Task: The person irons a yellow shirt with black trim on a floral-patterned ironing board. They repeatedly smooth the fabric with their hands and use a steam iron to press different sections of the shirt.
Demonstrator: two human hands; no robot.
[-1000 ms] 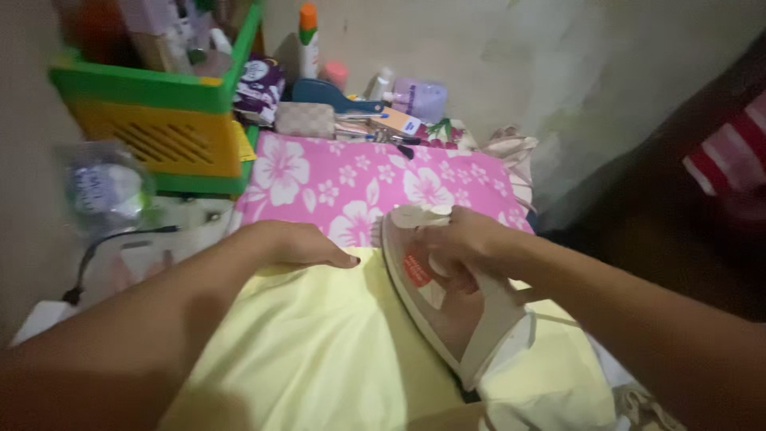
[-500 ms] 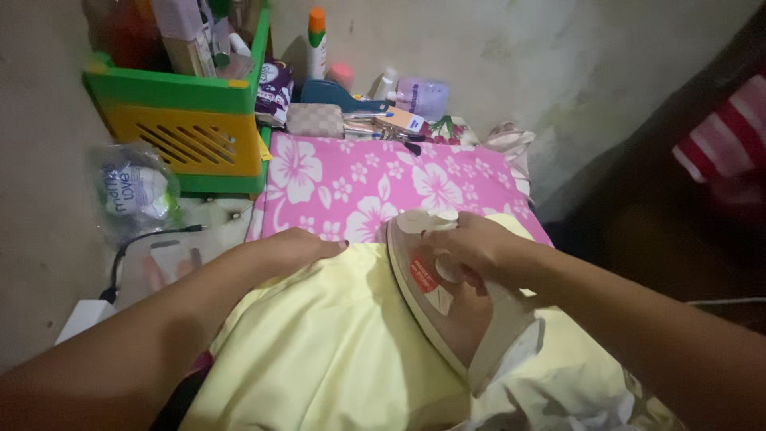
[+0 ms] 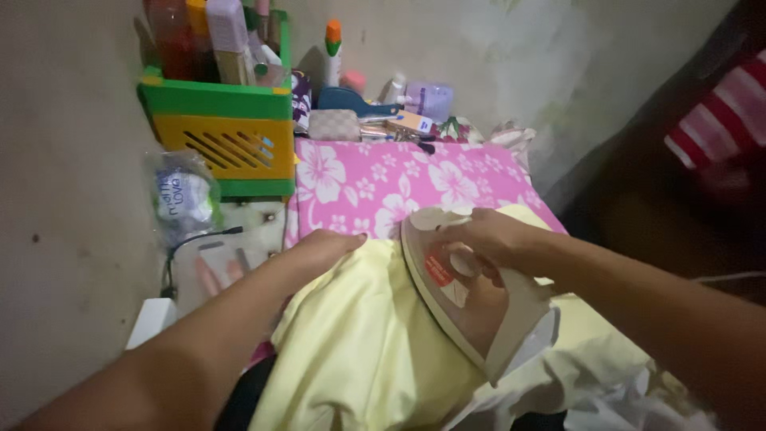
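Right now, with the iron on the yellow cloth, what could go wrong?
The left hand presses the yellow cloth flat right beside the iron, so its fingers could get burned if the iron slides that way. The right hand grips the iron on the cloth; if it sat too long in one spot, the cloth might scorch. Loose folds bunch up near the iron's back end, so it could catch there or press in creases.

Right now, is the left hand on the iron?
No, the left hand lies flat on the yellow cloth; the right hand grips the iron.
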